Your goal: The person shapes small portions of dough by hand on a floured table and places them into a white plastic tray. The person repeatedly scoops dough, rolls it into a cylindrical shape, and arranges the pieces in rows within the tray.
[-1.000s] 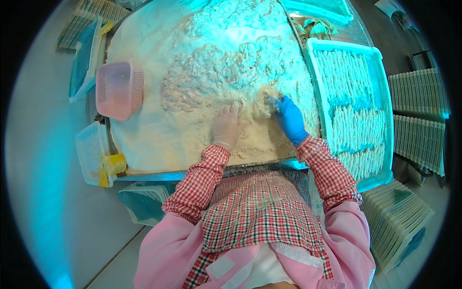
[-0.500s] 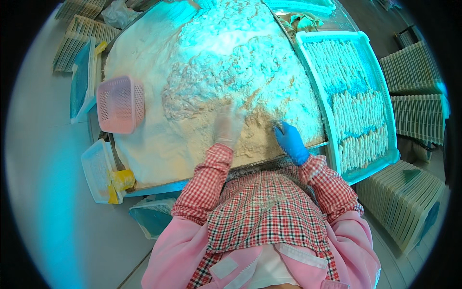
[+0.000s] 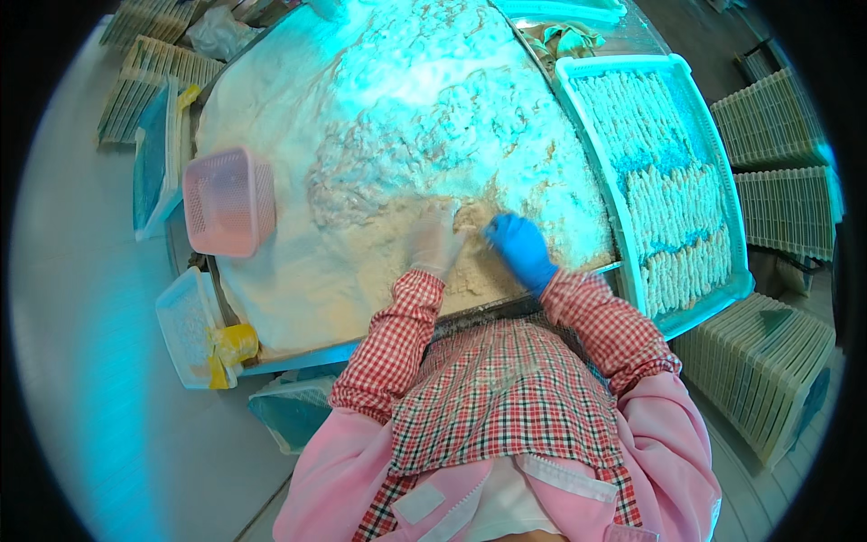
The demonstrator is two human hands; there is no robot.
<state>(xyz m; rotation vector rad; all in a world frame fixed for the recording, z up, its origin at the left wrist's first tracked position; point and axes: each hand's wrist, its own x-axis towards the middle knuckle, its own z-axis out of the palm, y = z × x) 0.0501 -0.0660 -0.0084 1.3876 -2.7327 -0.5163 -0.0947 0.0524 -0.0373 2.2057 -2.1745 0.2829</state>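
My left hand (image 3: 436,237), in a clear glove, is smeared by motion over the pale flour (image 3: 379,262) near the front of the work surface. My right hand (image 3: 515,246), in a blue glove, has its fingers curled just to the right of it, at the edge of a large spread of lumpy, flour-coated pieces (image 3: 388,154). A small pale piece seems to lie between the hands; what my fingers hold is too small to make out. A turquoise tray (image 3: 565,90) at the right holds floured strips in three rows.
A pink perforated basket (image 3: 221,203) stands at the left, above a white container (image 3: 181,327) with a yellow item (image 3: 233,348). Stacked slatted trays (image 3: 754,369) stand at both sides. A crumpled cloth (image 3: 560,41) and another tray (image 3: 564,11) are at the back right.
My right hand has moved leftward, closer to my left hand, with its fingers curled. My left hand stays low over the flour, blurred. The whole view has shifted slightly as my head moved.
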